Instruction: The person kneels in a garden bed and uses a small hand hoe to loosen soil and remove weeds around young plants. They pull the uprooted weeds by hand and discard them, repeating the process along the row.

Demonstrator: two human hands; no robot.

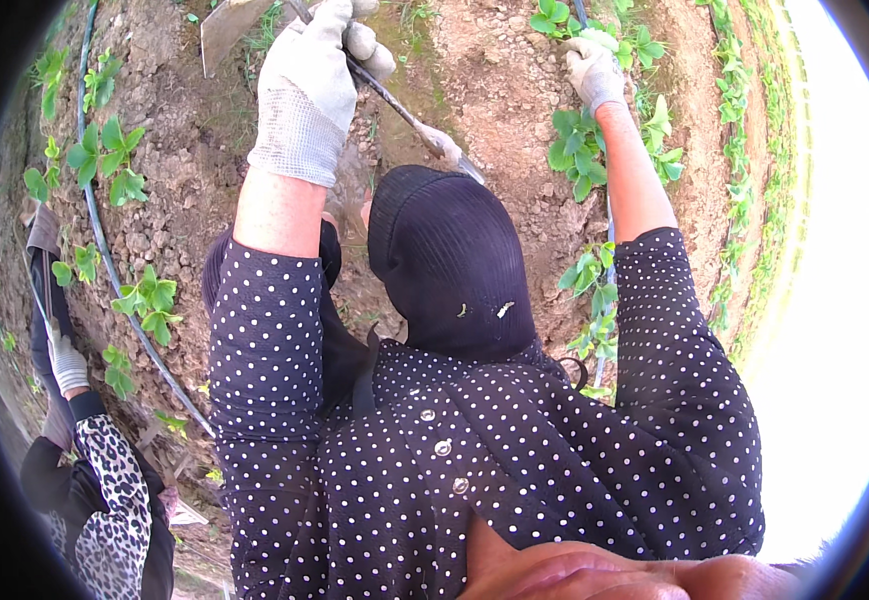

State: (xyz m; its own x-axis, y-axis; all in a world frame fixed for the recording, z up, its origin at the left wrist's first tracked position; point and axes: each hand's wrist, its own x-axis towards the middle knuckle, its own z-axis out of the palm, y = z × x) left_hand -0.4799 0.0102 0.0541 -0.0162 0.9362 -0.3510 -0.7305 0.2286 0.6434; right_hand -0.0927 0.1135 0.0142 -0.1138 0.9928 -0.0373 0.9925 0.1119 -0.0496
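Note:
My left hand [322, 67], in a whitish knitted work glove, grips the dark, thin handle [389, 97] of a short hoe. Its flat, soil-coloured blade [228, 34] shows at the top left, beyond the fingers. The handle slants down to the right, with a pale wrapping [440, 142] near its end, just above my dark-clad knee [449, 255]. My right hand [596, 71], gloved alike, reaches in among the green leaves of a strawberry plant [577, 150]. Its fingers are curled and partly hidden, so whether they hold a leaf or stem cannot be told.
A black irrigation hose [108, 259] runs along the left row, beside young strawberry plants [151, 300]. More planted rows [738, 150] curve along the right. At the lower left, a co-worker in a leopard-print sleeve [116, 480] bends over, a gloved hand [67, 365] on a long thin handle.

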